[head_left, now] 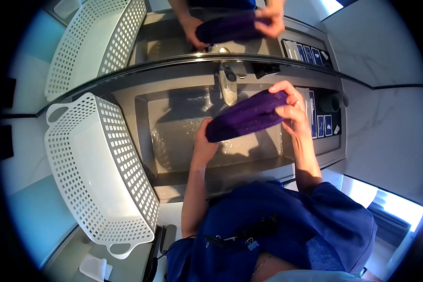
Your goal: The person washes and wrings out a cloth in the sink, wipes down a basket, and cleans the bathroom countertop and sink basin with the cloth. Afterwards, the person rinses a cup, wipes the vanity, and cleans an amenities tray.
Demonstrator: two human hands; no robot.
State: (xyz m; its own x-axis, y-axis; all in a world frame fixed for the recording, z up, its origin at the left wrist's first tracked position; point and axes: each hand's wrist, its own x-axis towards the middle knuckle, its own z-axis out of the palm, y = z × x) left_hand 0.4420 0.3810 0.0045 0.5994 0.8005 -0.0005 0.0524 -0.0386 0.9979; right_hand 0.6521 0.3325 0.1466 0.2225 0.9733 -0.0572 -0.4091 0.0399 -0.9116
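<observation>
A dark purple cloth [249,116], bunched lengthwise and wet-looking, stretches at a slant over the sink [286,165], just in front of the faucet [228,89]. My left hand [205,143] is closed on its lower left end, with most of the fingers hidden behind the fabric. At the upper right end my right hand [293,110] grips the cloth between thumb and curled fingers. Water with ripples and some bubbles lies in the basin below. Behind the faucet, the mirror [164,40] reflects both hands and the cloth.
A white perforated basket [120,152] with handles stands tilted at the sink's left. On the right counter, a dark tray [320,144] holds blue-and-white packets [320,126] beside a dark cup [328,102]. A white object [94,268] sits at lower left.
</observation>
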